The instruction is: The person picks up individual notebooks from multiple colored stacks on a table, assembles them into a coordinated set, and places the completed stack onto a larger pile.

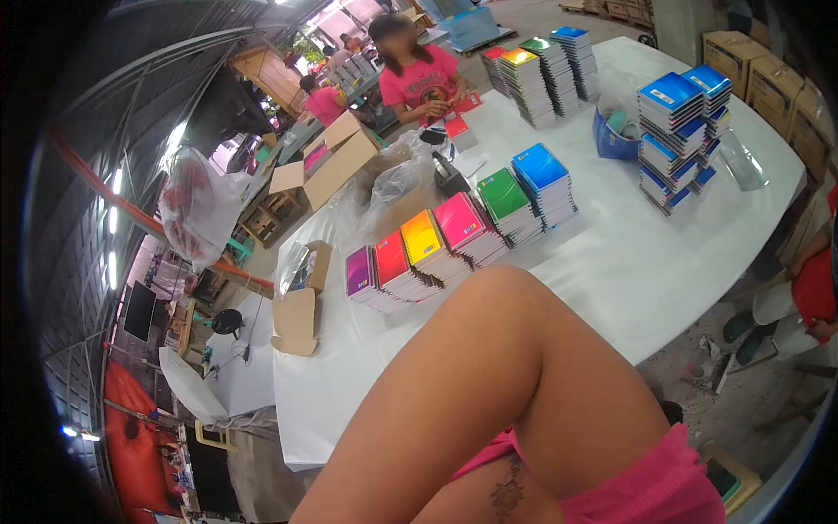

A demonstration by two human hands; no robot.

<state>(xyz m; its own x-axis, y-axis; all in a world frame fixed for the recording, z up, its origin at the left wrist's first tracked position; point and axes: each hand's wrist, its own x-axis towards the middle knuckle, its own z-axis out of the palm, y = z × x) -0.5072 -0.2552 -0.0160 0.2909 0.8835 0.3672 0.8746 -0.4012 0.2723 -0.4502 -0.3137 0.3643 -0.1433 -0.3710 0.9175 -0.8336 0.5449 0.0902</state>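
White table (pixel 628 279) across the middle of frame, 5 coloured notebook stacks (pixel 463 231) centre, blue stacks (pixel 681 131) upper right, open cardboard box (pixel 301 301) left.

This is a big work hall, like a packing place or warehouse. It has a high metal roof (pixel 166 79) with long lights. A long white tabletop (pixel 628 262) carries many stacks of bright notebooks (pixel 463 231) in purple, red, yellow, pink, green and blue. Brown cardboard boxes (pixel 327 162) stand open nearby, and more boxes (pixel 768 74) are piled at the side. Other people (pixel 419 74) work at the far end.
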